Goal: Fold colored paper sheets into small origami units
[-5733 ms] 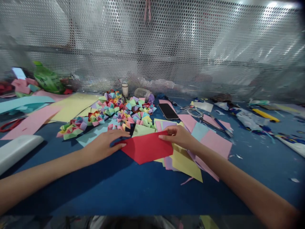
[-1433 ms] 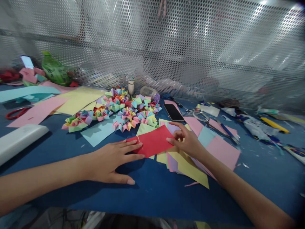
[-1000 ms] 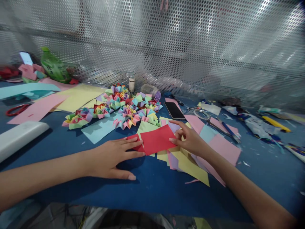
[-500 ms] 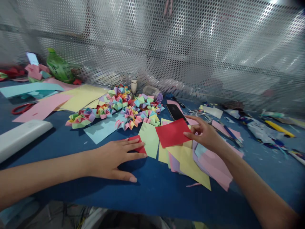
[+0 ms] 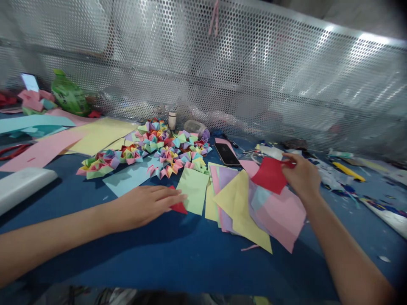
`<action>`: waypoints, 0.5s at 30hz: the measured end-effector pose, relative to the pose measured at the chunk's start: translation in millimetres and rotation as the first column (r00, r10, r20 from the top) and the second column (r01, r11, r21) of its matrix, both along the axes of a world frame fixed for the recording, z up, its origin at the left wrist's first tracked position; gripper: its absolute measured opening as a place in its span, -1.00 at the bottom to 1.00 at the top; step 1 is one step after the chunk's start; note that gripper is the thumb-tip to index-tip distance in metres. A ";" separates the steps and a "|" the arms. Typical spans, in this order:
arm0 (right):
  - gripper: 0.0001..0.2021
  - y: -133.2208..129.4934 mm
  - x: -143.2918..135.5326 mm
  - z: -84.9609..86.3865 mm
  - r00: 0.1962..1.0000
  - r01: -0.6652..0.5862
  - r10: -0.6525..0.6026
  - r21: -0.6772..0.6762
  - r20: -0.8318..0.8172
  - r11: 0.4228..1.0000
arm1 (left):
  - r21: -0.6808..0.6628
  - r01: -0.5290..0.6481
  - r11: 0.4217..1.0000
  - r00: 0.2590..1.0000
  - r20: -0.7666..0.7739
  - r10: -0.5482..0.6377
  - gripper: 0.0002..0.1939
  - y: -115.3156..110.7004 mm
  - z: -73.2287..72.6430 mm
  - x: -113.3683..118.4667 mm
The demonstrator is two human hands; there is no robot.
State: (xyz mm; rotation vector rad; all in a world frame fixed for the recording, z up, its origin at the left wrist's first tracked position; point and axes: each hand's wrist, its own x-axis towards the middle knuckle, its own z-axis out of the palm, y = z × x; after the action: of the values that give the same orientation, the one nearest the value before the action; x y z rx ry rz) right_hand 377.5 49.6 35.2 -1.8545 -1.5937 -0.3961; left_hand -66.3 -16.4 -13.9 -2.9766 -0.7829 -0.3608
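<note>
My left hand [image 5: 144,205] lies flat on the blue tabletop [image 5: 165,258], fingers stretched out and together, pressing down a small red paper scrap [image 5: 178,206] of which only a corner shows past my fingertips. Just right of that scrap lies a light green sheet [image 5: 192,189]. My right hand [image 5: 302,176] is raised over the right side of the paper pile, its fingers pinched on the upper right corner of a red paper piece [image 5: 269,174], which hangs tilted above the pile of pastel sheets [image 5: 251,207]. In that pile a yellow sheet [image 5: 239,201] lies on top with one corner lifted, and pink sheets [image 5: 282,216] spread out under my right wrist. The two red pieces are well apart.

Behind the pile lies a black phone [image 5: 226,154], screen up. To its left sits a heap of folded colourful paper shapes [image 5: 152,150], with a light blue sheet [image 5: 127,180] in front of it. Large yellow and pink sheets [image 5: 79,137] lie further left. A perforated metal screen [image 5: 222,72] stands along the back edge.
</note>
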 end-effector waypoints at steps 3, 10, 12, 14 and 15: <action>-0.60 2.8 2.8 -4.7 0.994 0.047 -0.052 0.050 0.093 0.998 | 0.000 -0.051 0.999 0.999 0.018 0.051 -0.58 4.7 -2.9 -4.9; -0.62 -11.6 -82.6 -16.3 0.933 -0.330 0.298 0.144 0.202 0.933 | -0.045 -0.160 0.986 0.987 0.025 0.162 -0.36 8.8 8.2 -8.8; -0.65 -25.4 -113.6 -20.4 0.886 -0.451 0.437 0.071 0.156 0.890 | -0.077 -0.188 0.979 0.982 -0.006 0.188 -0.31 11.0 11.1 -10.3; -0.66 -40.6 -139.9 -25.4 0.822 -0.558 0.560 -0.053 0.106 0.828 | -0.115 -0.203 0.972 0.979 -0.031 0.201 -0.35 13.7 11.7 -11.6; -0.65 -48.0 -150.9 -28.0 0.785 -0.605 0.614 -0.109 0.083 0.789 | -0.125 -0.208 0.970 0.978 -0.031 0.206 -0.38 14.9 11.2 -12.0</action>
State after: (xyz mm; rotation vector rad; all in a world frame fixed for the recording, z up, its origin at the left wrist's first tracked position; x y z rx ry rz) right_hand 226.6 1.6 7.2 -1.2656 -2.2008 -0.1453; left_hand -78.2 -1.4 -2.7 -2.9683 -1.1435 -0.2823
